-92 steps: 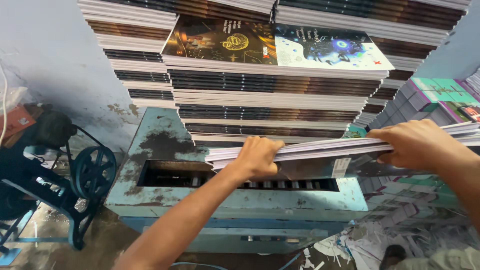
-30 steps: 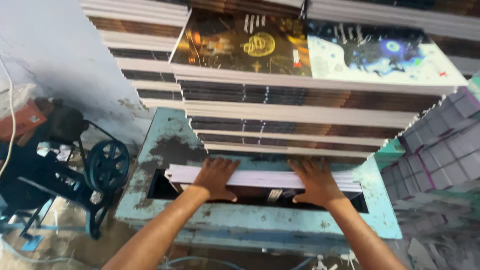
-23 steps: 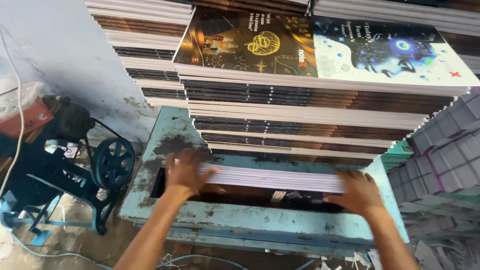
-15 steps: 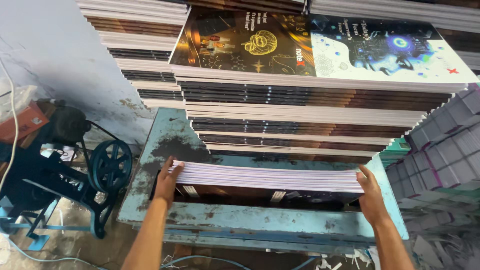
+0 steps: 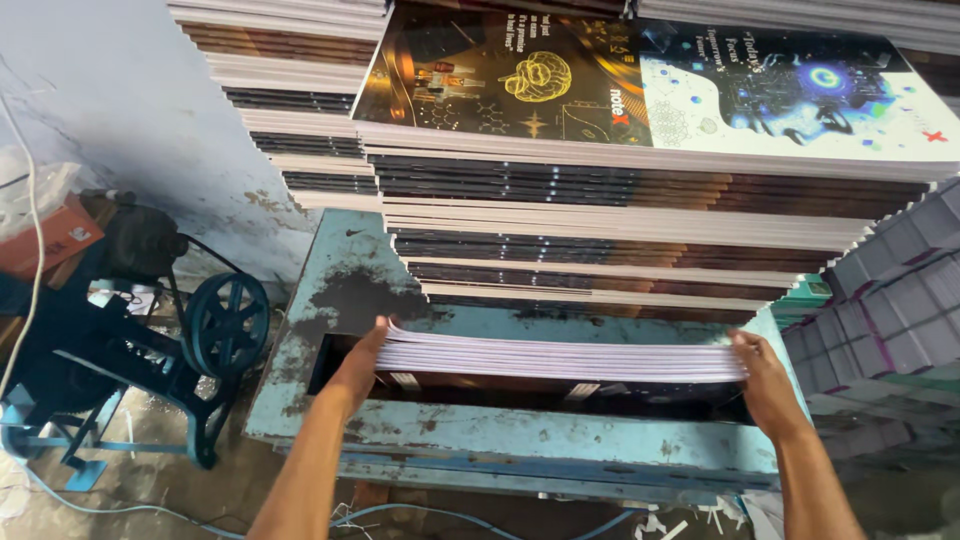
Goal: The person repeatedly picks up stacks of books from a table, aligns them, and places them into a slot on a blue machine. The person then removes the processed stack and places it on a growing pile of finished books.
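A thick wad of white printed sheets lies across the slot of a worn blue metal machine table. My left hand presses flat against the wad's left end. My right hand presses flat against its right end. Both palms face inward, squaring the sheets between them. Behind the wad rises a tall stack of printed cover sheets, the top one showing a dark panel with a gold brain and a pale blue-white panel.
A second tall pile of sheets stands at the back left against a grey wall. A dark blue motor with a spoked wheel sits on the floor at left. Bundles of lilac and green booklets are stacked at right.
The wad was carried over and set on the slot. My hands slid from its top to its two ends and now press inward there.
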